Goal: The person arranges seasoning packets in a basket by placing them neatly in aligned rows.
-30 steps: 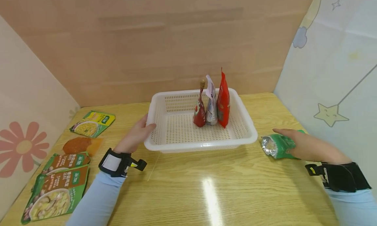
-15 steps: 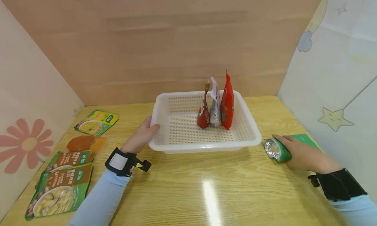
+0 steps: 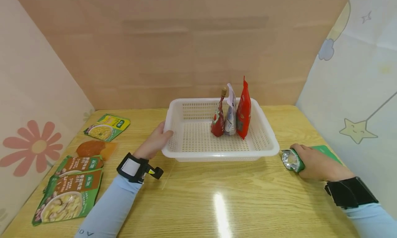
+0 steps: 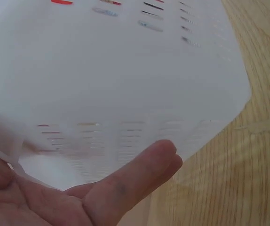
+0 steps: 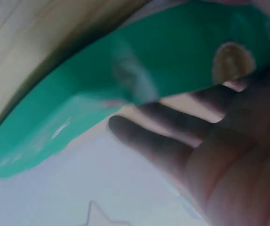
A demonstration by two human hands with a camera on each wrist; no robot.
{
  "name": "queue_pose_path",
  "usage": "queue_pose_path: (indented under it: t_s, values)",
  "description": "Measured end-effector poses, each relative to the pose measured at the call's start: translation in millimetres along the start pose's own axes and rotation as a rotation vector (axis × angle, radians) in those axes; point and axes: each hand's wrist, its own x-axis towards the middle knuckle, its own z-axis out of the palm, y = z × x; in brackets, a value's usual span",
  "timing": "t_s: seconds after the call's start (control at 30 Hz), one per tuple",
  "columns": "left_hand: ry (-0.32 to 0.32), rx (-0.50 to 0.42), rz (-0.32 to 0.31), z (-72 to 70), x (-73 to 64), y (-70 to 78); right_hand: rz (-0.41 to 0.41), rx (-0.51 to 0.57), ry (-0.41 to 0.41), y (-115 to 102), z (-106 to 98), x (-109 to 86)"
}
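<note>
My left hand [image 3: 154, 141] grips the left rim of a white perforated plastic basket [image 3: 217, 154], thumb over the edge. From below, the left wrist view shows its fingers [image 4: 125, 188] against the basket's underside. Standing in the basket are a dark red spouted pouch [image 3: 218, 124], a pale purple and silver bag [image 3: 230, 121] and a bright red bag [image 3: 244, 114]. To the right of the basket, my right hand [image 3: 321, 164] holds a green stand-up pouch [image 5: 92, 84] lying on its side, silver end toward the basket. The hand covers the pouch's middle.
Along the table's left side lie a yellow-green soup packet [image 3: 107, 127], an orange-brown sauce packet [image 3: 93, 149] and two overlapping brown-green soup packets [image 3: 66, 200]. A brown wall [image 3: 192, 59] stands behind; patterned white panels [image 3: 366, 93] close in both sides.
My right hand has turned and settled farther over the green pouch, hiding more of it. The left hand keeps its hold on the basket. The whole head view has shifted slightly.
</note>
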Motion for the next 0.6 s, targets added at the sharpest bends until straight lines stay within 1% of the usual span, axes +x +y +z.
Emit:
queue_pose_path:
  t_s: [0.17,0.3,0.37,0.47,0.6]
  values:
    - [-0.004,-0.005,0.008,-0.2,0.8,-1.4,-0.045,-0.007,0.056,2.7,-0.3,2.2]
    - [0.001,-0.006,0.008,0.2,1.7,-3.4,-0.06,-0.008,0.086,3.9,-1.3,3.1]
    - [0.001,-0.005,0.006,0.7,2.0,-3.7,-0.06,-0.008,0.119,4.9,-2.3,2.8]
    - [0.008,0.002,-0.001,1.2,1.8,-3.5,-0.071,-0.008,0.219,6.4,-6.1,1.4]
    - [0.017,0.007,-0.002,1.0,1.3,-2.8,-0.103,-0.02,0.401,5.2,-18.7,-0.3]
